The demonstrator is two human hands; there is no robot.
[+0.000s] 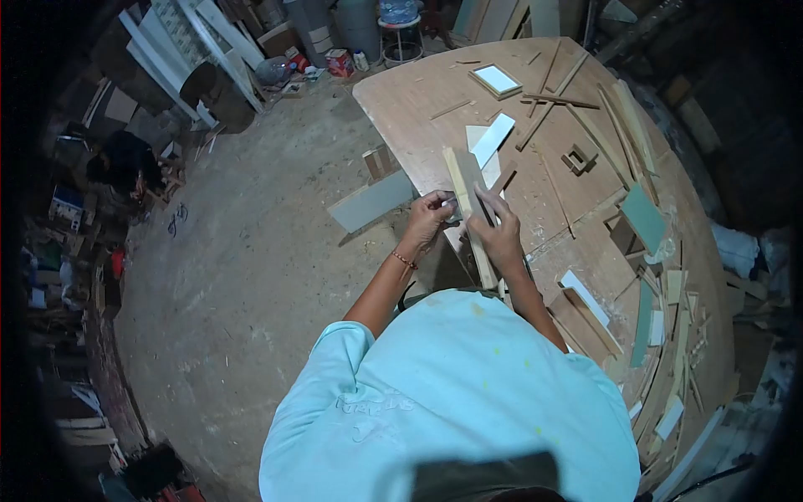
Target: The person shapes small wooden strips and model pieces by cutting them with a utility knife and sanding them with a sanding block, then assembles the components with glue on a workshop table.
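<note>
A long, narrow wooden piece with a pale edge points away from my body, beside the table's near left edge. My right hand grips it from the right, fingers stretched along its side and thumb toward the top edge. On the other side, my left hand is closed in a pinch close to the wood. Something small and greyish shows at those fingertips, too small to name. A beaded bracelet circles the left wrist. Beyond the wood lie white flat pieces on the table.
The wooden table carries a small framed mirror-like panel, crossed wood strips, a small square wooden frame and green boards. A grey board is low at left. Another person crouches far left.
</note>
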